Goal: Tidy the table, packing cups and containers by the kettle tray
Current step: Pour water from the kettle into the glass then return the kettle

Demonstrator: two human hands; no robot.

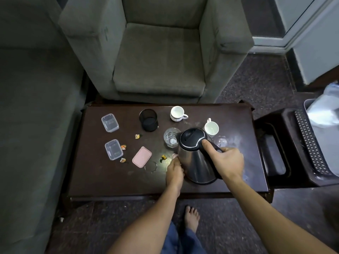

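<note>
A steel kettle [196, 162] with a black lid stands on the dark table [102, 178]. My right hand [228, 162] grips its black handle, thumb on the lid. My left hand [175, 168] is pressed against the kettle's left side, fingers closed on a small pink thing at its base. Two white cups [177, 113] [211, 127] and two clear glasses [171, 137] [221, 141] stand behind the kettle. Two clear plastic containers [110, 122] [113, 149], a pink lid [141, 157] and a black mesh holder [148, 120] lie to the left.
Several crumpled orange wrappers [163, 158] and a clear round lid [150, 166] are scattered mid-table. A dark tray [275, 154] sits on a stand right of the table, beside a bin with a white bag [322, 114]. An armchair [157, 57] stands behind the table.
</note>
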